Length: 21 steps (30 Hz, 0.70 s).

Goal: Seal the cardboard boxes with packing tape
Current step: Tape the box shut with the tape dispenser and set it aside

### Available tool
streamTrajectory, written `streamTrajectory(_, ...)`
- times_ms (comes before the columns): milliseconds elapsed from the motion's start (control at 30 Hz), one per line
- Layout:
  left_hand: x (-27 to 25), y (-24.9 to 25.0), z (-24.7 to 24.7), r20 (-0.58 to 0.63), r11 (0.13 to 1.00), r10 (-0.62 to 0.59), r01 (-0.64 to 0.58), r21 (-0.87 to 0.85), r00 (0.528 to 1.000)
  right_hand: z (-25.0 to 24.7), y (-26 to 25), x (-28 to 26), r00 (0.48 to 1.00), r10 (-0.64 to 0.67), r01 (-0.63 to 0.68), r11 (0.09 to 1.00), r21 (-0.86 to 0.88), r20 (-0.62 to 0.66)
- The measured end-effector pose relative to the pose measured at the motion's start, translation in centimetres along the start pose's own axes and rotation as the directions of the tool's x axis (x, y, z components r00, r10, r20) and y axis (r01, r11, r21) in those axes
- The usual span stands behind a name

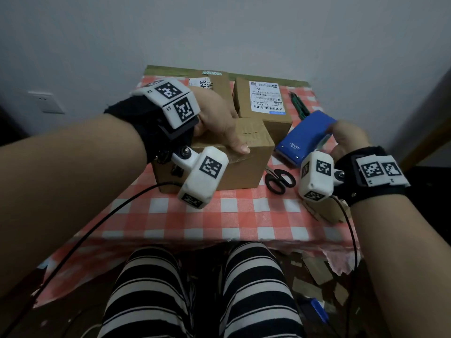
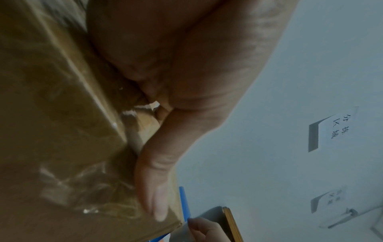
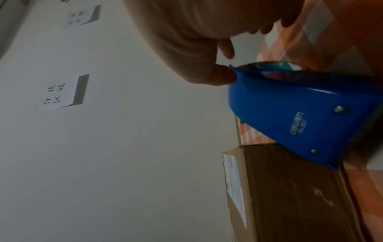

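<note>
A brown cardboard box (image 1: 234, 164) stands on the checked table (image 1: 219, 215) in front of me, with clear tape (image 1: 240, 158) shining along its top front edge. My left hand (image 1: 217, 118) lies over the box top, fingers hooked over the far edge. In the left wrist view its thumb (image 2: 157, 188) presses the crinkled tape (image 2: 82, 188) at the box (image 2: 62, 131) corner. To the right, my right hand (image 1: 341, 136) grips a blue tape dispenser (image 1: 305, 135), tilted with its front end low beside the box. In the right wrist view the thumb (image 3: 215, 77) pushes on the rear rim of the dispenser (image 3: 300, 117).
Two more boxes stand behind: one with a white shipping label (image 1: 263, 103) and one at the back left (image 1: 214, 84). Black scissors (image 1: 278, 179) lie right of the near box, and a green cutter (image 1: 299, 106) lies by the far right edge. Flat cardboard (image 1: 324, 213) sits under my right wrist.
</note>
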<state>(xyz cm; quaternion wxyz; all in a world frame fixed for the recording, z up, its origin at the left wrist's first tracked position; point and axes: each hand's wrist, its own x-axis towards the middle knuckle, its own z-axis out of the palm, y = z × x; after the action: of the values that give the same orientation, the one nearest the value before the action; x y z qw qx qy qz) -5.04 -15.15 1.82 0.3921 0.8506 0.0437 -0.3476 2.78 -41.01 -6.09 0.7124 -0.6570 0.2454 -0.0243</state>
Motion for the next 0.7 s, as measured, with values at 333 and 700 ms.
streamTrajectory(333,-0.3,0.3,0.2,-0.041,0.996,-0.007,0.01,0.092,0.999,2.4,-3.6,-5.3,0.973,-0.23,0.223,0.966,-0.132,-0.036)
streamTrajectory(700,-0.9,-0.2,0.4,-0.05,0.994,0.037,-0.032,0.101,0.998,5.5,-3.0,-10.5,0.71,0.053,0.402,0.788,-0.466,0.702)
